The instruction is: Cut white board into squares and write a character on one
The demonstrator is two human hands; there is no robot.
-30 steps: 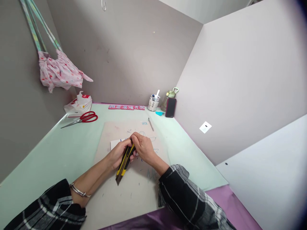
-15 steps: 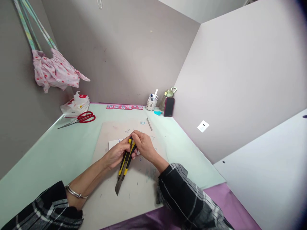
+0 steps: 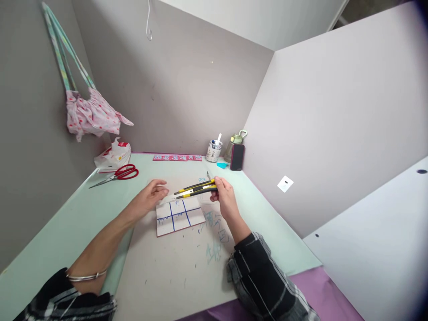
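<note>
My right hand [image 3: 223, 195] is closed round the rear end of a yellow and black utility knife [image 3: 194, 188], held level above the board with its tip pointing left. A small white card with blue grid lines [image 3: 179, 217] lies on the grey cutting board [image 3: 174, 263] just under the knife. My left hand [image 3: 150, 196] hovers beside the card's upper left corner, fingers loosely curled and apart, with nothing in it.
Red scissors [image 3: 116, 174] and a white packet [image 3: 113, 154] lie at the back left. A cup of tools [image 3: 214, 150], a bottle [image 3: 234, 141] and a phone [image 3: 237, 157] stand in the back corner. A pink bag [image 3: 91, 115] hangs on the left wall. Partition walls close three sides.
My left hand has let go of the knife and moved left. My right hand has lifted the knife and swung it level, which uncovers the gridded card.
</note>
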